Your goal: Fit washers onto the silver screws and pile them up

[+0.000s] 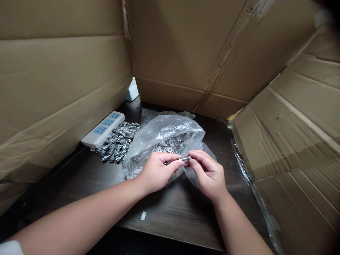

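A small metal bolt (186,159) spans the gap between my two hands, just in front of an open clear plastic bag. My left hand (160,169) pinches its left end between thumb and fingers. At the other end, the fingertips of my right hand (208,173) are closed on the bolt; whether they also hold a washer is too small to tell. Loose washers (170,150) and other small metal parts lie inside the plastic bag (138,156). To the left of the bag is a heap of bolts (117,145).
A white power strip (103,130) borders the bolt heap. Cardboard walls (186,46) enclose the dark table (170,219) at the left, back and right. A small white-and-blue paper piece (143,215) lies near the front edge. At the back left corner stands a white object (132,90).
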A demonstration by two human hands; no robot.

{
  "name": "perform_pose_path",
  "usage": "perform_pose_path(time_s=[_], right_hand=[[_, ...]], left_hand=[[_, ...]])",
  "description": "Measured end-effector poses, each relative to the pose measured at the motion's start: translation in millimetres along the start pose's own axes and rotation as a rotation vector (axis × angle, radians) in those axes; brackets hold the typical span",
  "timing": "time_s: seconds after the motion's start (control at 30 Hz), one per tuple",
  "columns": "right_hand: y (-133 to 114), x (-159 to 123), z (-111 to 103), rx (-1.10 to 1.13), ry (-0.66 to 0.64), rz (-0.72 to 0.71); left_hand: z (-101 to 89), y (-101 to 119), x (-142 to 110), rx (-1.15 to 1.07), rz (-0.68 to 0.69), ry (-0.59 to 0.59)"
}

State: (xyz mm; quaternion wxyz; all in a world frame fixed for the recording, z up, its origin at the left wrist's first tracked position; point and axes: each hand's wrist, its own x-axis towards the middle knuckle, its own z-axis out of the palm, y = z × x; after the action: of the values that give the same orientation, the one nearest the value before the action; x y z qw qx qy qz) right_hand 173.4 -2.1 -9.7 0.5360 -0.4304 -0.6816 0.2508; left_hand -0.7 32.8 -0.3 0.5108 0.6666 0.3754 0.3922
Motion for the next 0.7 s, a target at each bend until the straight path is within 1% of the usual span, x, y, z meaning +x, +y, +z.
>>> perform_pose_path(time_s=[0.17, 0.33, 0.5, 0.6, 0.7], right_hand=[[4.1, -0.1, -2.4, -0.095, -0.033, -0.054], [5.7, 1.2, -2.9, -0.129, -0.036, -0.102], [4.5, 1.1, -2.3, -0.127, -0.036, -0.089], [4.0, 0.7, -2.1, -0.113, -0.02, -0.063], [4.2, 0.5, -2.2, -0.094, -0.006, -0.063]], left_hand=[[1.1, -8.1, -0.7, 0.109, 0.146, 0.059], [0.4, -7.9, -0.3, 0.175, 0.235, 0.076], [0.2, -9.6, -1.9, 0.294, 0.4, 0.118], [0.3, -11.3, -2.9, 0.356, 0.447, 0.141], [0.1, -10.0, -3.3, 0.361, 0.459, 0.133]])
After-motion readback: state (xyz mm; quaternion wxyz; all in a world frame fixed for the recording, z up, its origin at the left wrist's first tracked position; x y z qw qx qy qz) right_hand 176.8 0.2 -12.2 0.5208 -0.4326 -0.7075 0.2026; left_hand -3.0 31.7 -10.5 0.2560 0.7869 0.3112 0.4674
